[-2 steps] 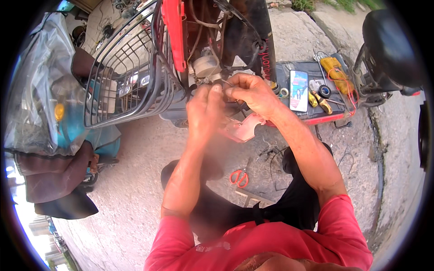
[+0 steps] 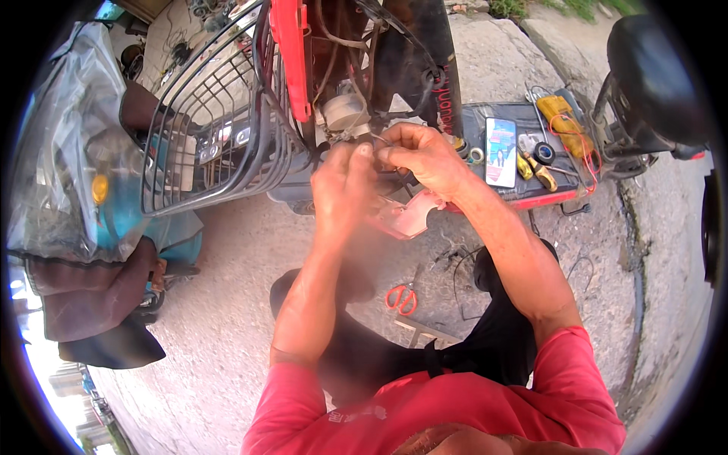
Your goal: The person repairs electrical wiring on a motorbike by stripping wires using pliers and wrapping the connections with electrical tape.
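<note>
My left hand (image 2: 339,186) is closed, its fingertips pressed together just below a round metal-coloured housing (image 2: 346,112) on the front of a red electric scooter (image 2: 290,61). What those fingers pinch is hidden. Close beside it, my right hand (image 2: 426,158) pinches a thin dark wire (image 2: 384,141) between thumb and forefinger. Several loose cables (image 2: 371,57) hang above the hands. Under them sits a pale red plastic cover piece (image 2: 408,215), partly hidden by the left hand and wrist.
A black wire basket (image 2: 205,144) is at the left. On the scooter's footboard lie a phone (image 2: 500,152), black tape (image 2: 544,153), a screwdriver (image 2: 543,176) and a yellow pouch (image 2: 567,127) with a red wire. Orange-handled scissors (image 2: 401,300) rest on the concrete between my legs.
</note>
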A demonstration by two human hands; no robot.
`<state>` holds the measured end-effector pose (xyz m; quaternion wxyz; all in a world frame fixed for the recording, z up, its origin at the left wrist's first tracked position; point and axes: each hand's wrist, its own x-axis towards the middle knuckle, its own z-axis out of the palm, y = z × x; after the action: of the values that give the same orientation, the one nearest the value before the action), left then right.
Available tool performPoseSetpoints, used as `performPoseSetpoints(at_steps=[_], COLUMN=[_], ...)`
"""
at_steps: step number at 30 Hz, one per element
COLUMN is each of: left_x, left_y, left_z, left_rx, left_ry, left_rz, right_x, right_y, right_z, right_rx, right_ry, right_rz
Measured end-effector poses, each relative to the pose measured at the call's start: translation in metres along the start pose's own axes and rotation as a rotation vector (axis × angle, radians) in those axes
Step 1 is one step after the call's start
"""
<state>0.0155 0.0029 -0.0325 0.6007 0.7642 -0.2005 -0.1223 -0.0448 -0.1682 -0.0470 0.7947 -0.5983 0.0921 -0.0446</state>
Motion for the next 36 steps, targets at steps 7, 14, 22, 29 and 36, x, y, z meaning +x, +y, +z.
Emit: performPoseSetpoints(at_steps=[7,14,22,29,36], left_x=[-0.008,-0.004,-0.004,-0.004,-0.002], left_y=[-0.007,-0.011,-0.007,0.004,0.013], left_z=[-0.001,0.004,0.006,0.015,0.016], left_rx=[0.082,0.128,0.012,-0.045,-0.140], left_ry=[0.138,0.142,0.057,0.087,0.067], left_rz=[0.150,0.176,0.013,-0.060,-0.137], right_x=[0.000,0.001,-0.003,-0.004,0.003], right_y=[0.000,0.004,0.006,0.005,0.020], right_z=[-0.005,-0.005,-0.003,0.003,-0.001], right_rx=[-0.070,-0.103,0.024,0.039,-0.071], right_ry=[0.028,0.028,0.017,0.029,0.082], right_rz=[0.017,0.020,0.023,0.059,-0.017])
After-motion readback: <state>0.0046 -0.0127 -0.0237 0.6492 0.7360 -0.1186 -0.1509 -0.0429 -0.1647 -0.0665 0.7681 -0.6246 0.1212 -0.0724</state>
